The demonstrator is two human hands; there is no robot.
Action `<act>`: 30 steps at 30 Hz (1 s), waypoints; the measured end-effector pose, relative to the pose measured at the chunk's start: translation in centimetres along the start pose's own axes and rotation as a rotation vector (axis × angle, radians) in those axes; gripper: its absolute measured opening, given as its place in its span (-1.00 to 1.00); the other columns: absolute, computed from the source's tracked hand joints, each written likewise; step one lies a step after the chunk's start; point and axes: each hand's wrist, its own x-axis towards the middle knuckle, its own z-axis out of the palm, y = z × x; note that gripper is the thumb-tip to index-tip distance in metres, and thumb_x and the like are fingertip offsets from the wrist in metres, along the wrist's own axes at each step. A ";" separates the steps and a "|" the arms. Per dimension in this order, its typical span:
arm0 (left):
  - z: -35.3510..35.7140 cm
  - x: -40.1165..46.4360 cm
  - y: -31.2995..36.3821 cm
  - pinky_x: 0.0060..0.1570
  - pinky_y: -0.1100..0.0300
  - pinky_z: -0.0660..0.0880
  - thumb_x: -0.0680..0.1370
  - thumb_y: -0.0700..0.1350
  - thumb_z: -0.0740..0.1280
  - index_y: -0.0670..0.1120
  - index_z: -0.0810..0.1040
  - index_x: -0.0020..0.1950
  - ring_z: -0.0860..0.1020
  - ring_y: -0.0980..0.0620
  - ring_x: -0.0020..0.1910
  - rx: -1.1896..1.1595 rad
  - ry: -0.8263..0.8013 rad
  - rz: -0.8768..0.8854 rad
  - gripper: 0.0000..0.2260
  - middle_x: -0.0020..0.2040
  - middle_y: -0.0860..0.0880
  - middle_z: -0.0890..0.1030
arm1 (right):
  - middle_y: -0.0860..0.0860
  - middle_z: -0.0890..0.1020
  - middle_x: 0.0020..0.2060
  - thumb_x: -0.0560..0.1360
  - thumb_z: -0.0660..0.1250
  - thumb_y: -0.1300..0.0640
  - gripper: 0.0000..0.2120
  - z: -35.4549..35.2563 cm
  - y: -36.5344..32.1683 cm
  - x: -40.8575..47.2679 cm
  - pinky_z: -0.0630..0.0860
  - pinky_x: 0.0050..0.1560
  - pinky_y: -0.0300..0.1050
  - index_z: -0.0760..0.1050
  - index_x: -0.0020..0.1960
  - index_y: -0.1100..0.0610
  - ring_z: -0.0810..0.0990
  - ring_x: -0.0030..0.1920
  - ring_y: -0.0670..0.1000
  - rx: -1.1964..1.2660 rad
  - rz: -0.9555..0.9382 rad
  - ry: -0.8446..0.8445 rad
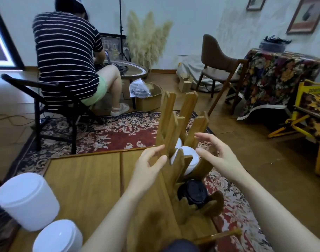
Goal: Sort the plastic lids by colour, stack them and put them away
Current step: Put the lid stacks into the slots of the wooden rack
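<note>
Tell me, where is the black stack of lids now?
The black lids sit in the wooden rack, right of centre, just nearer than the white lids.

A stack of white plastic lids (pixel 187 158) sits on edge in the wooden slatted rack (pixel 175 131), between the left hand (pixel 150 166) and the right hand (pixel 219 153), just beside the fingertips of both. A stack of black lids (pixel 192 192) lies lower in the same rack, below and nearer than both hands. Two more white stacks, one (pixel 28 199) above the other (pixel 58 237), stand well left of the left hand.
</note>
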 end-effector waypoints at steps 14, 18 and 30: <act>-18.5 -11.8 -2.3 0.25 0.19 0.34 0.61 -0.12 0.34 0.06 0.51 0.36 0.44 0.17 0.28 0.292 0.377 -0.136 -0.69 0.27 0.12 0.52 | -0.19 0.54 0.23 0.54 0.39 0.02 -0.60 17.3 -7.3 -3.6 0.34 0.33 -0.25 0.44 0.35 -0.09 0.44 0.30 -0.23 0.099 -0.118 -0.337; -19.9 -15.2 -4.8 0.27 0.15 0.35 0.59 -0.20 0.36 -0.05 0.53 0.38 0.44 0.08 0.31 0.294 0.490 -0.309 -0.65 0.29 0.04 0.52 | -0.08 0.55 0.22 0.53 0.40 0.12 -0.63 24.0 -7.0 -5.3 0.37 0.21 -0.42 0.44 0.29 -0.08 0.45 0.31 -0.18 0.195 0.073 -0.491; -16.2 -20.0 -12.4 0.37 -0.05 0.38 0.39 0.32 0.19 0.07 0.36 0.52 0.44 -0.06 0.39 0.057 0.545 -0.655 -0.27 0.42 0.04 0.50 | 0.00 0.54 0.30 0.59 0.31 0.08 -0.62 34.9 -5.1 -9.0 0.42 0.06 -0.34 0.40 0.38 0.06 0.51 0.23 -0.06 0.363 0.542 -0.572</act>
